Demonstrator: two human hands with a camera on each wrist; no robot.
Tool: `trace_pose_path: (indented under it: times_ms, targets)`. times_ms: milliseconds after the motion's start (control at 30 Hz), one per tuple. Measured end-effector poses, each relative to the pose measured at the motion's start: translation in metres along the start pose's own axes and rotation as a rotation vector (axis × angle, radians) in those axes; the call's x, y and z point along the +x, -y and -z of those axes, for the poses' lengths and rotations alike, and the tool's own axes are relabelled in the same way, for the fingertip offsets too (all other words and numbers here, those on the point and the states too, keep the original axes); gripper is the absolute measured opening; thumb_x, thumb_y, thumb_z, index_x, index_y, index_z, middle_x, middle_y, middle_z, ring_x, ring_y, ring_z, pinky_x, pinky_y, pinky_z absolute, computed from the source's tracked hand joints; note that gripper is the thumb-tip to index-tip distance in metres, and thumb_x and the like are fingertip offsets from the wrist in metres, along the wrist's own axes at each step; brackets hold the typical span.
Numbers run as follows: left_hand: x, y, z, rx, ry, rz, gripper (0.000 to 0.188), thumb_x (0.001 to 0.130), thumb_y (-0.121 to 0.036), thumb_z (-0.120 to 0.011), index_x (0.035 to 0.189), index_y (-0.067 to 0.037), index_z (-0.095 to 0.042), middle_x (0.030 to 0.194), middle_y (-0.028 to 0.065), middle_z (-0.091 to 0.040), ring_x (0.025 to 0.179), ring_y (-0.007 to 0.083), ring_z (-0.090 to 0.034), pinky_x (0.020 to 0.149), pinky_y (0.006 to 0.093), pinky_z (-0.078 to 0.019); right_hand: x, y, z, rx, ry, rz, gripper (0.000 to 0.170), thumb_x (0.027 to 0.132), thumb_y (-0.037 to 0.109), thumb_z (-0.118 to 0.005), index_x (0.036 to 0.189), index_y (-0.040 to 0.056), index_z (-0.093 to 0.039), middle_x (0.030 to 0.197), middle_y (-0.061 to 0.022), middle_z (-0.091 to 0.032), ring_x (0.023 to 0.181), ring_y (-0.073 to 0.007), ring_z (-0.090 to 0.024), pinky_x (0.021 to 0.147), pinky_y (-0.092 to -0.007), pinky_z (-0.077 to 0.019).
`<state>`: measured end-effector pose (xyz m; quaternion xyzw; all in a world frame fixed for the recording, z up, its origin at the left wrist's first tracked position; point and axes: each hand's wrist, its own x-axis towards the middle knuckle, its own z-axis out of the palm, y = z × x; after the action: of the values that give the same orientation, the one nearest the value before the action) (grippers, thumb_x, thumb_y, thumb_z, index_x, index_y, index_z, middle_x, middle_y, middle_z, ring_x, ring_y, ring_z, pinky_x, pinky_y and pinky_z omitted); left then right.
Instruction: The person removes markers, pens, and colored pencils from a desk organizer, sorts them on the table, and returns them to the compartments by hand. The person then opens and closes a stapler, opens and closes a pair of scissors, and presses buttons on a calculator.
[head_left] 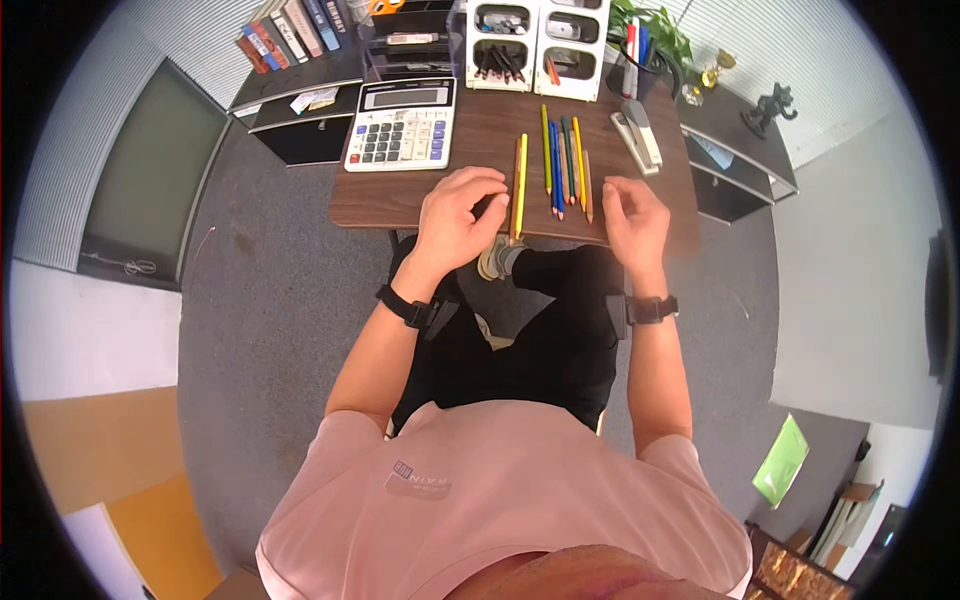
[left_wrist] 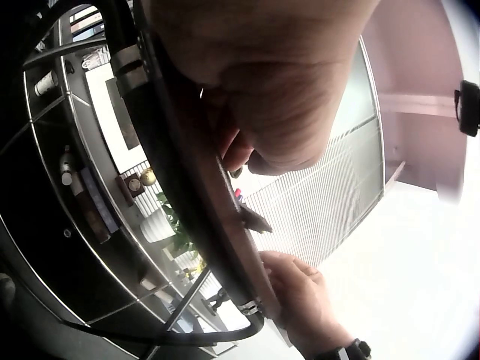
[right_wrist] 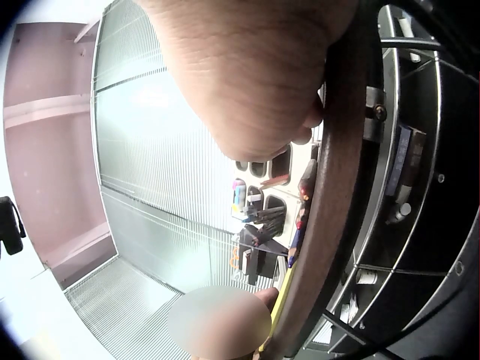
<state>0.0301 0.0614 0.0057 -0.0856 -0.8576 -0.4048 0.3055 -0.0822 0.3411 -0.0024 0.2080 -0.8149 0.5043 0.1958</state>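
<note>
Two pencils, a yellow one [head_left: 522, 180] and a brown one [head_left: 515, 212], lie side by side on the brown desk [head_left: 410, 205]. My left hand [head_left: 460, 218] rests at the desk's front edge just left of them, fingers loosely bent and holding nothing. To their right is a row of several coloured pencils: an olive one [head_left: 547, 150], blue ones [head_left: 557, 180], a dark green one, and a yellow one [head_left: 579, 160] among them. Beside a brown pencil [head_left: 588, 190] at the row's right end, my right hand [head_left: 637, 225] rests on the desk edge with relaxed fingers and nothing in them.
A calculator [head_left: 402, 125] sits at the desk's left, a stapler [head_left: 637, 138] at its right. White organiser drawers [head_left: 535, 88] holding pens stand at the back, near a dark pen holder [head_left: 655, 78] and a plant [head_left: 672, 40]. Low black cabinets [head_left: 312, 140] flank the desk.
</note>
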Motion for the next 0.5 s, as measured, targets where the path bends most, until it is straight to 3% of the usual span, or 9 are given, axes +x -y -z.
trace_pose_path:
  times_ms: [500]
  targets:
    - [0.002,0.004,-0.006,-0.022,-0.032,-0.004,0.013,0.101,-0.012,-0.08,0.11,-0.003,-0.084,0.121,0.0138,-0.084,0.11,0.0363,-0.081,0.096,0.042,-0.0636,0.002,-0.005,-0.003,-0.017,-0.032,-0.02,0.016,0.101,0.019,-0.082,0.107,0.0055,-0.087,0.087,-0.0093,-0.082,0.075,-0.0218,-0.078,0.072,-0.0377,-0.061]
